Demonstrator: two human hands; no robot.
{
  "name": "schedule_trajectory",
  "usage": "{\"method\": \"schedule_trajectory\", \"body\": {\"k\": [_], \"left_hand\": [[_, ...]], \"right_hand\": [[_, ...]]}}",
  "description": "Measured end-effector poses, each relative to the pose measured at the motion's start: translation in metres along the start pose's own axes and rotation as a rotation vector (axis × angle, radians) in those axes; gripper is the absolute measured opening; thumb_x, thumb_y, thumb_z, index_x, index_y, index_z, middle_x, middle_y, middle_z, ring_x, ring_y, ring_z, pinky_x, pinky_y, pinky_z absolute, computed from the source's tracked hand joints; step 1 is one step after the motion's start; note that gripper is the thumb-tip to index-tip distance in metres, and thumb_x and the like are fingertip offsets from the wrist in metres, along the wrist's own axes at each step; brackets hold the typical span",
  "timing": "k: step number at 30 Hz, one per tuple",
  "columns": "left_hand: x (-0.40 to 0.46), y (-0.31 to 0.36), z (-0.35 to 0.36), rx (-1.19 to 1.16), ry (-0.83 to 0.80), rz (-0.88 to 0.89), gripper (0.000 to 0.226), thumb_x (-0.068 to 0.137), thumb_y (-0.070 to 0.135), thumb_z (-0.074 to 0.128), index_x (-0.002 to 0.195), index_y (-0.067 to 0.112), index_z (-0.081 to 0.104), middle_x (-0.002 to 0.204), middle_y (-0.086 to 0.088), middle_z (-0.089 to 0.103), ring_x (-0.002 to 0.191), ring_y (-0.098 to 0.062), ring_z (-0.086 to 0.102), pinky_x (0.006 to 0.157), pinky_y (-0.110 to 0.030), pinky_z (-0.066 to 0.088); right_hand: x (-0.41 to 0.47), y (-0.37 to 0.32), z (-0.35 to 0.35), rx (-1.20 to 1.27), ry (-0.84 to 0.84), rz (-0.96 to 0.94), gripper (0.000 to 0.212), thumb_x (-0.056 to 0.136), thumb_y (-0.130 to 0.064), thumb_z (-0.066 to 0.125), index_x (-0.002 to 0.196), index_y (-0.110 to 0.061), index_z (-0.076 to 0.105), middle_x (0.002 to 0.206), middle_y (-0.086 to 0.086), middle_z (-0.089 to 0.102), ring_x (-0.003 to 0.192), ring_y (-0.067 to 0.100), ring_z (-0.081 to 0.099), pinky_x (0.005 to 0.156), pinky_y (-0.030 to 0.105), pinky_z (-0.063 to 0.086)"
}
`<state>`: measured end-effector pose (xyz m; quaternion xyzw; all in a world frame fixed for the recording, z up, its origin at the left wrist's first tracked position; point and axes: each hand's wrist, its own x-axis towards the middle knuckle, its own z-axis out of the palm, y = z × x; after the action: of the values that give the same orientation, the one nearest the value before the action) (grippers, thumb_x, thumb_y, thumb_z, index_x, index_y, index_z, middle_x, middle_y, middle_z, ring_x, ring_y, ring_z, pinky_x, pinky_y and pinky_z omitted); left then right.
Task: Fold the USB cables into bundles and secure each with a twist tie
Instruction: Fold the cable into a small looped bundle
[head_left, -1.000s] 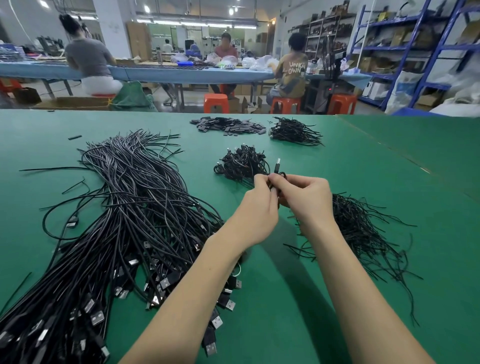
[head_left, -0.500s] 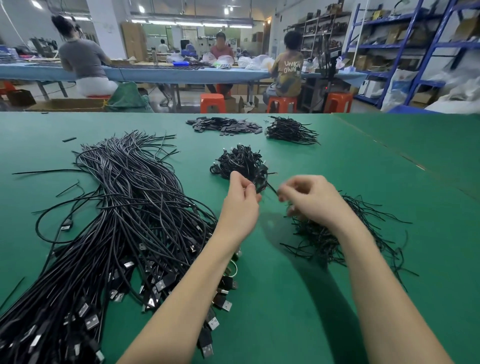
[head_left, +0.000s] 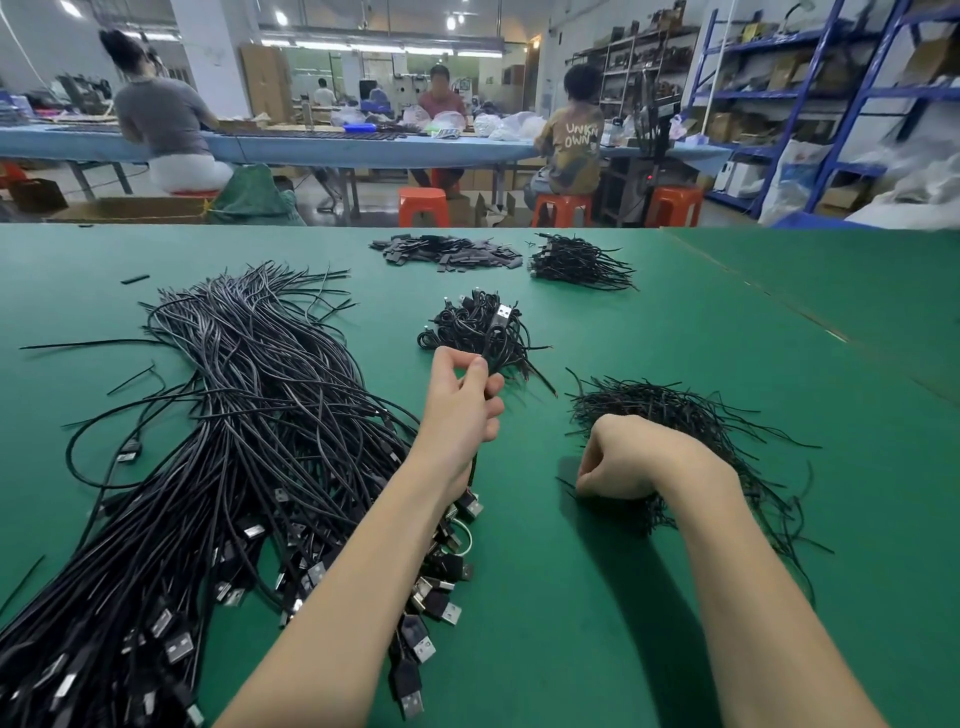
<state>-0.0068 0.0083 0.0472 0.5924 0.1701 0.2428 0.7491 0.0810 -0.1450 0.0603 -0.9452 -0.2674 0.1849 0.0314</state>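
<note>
My left hand grips a folded black USB cable upright above the green table, its silver plug pointing up. My right hand rests knuckles-up on the near left edge of a loose pile of black twist ties, fingers curled down and pinching at a tie; the fingertips are partly hidden. A big heap of unbundled black USB cables lies to the left, plugs toward me. A small pile of tied bundles sits just behind my left hand.
Farther back lie a heap of small flat black pieces and another bunch of thin black ties or wires. Beyond the table edge, people sit at a blue bench on orange stools; blue shelving stands at the right.
My hands have parted. The right hand dropped from the cable down onto the twist tie pile, while the left hand kept hold of the folded cable and stayed near the tied bundles.
</note>
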Motion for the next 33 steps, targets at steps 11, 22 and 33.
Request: {"method": "schedule_trajectory", "body": {"k": [11,22,33], "left_hand": [[0.002,-0.003,-0.001,0.024,0.017,0.047,0.014,0.107,0.017,0.04,0.093,0.019,0.04,0.072,0.001,0.048,0.047,-0.003,0.033,0.04,-0.015,0.024],[0.001,-0.01,0.001,0.239,-0.05,0.179,0.018,0.104,0.012,0.038,0.088,0.02,0.038,0.061,0.013,0.051,0.05,-0.006,0.035,0.044,-0.018,0.028],[0.0,-0.005,0.003,0.192,-0.083,0.172,0.027,0.107,0.027,0.039,0.08,0.026,0.036,0.053,0.014,0.045,0.043,-0.006,0.031,0.041,-0.018,0.026]], "right_hand": [[-0.001,-0.032,-0.005,0.931,0.553,-0.427,0.009,0.096,-0.022,0.067,0.088,-0.022,0.07,0.082,0.002,0.073,0.065,0.009,0.06,0.064,0.026,0.05],[-0.006,-0.05,-0.002,0.817,0.638,-0.499,0.025,0.092,-0.006,0.066,0.096,-0.025,0.082,0.081,-0.012,0.069,0.075,0.008,0.068,0.067,0.015,0.051],[-0.009,-0.051,-0.005,0.994,0.669,-0.403,0.027,0.081,-0.009,0.075,0.099,-0.024,0.062,0.073,-0.013,0.076,0.061,0.0,0.068,0.06,0.008,0.047]]}}
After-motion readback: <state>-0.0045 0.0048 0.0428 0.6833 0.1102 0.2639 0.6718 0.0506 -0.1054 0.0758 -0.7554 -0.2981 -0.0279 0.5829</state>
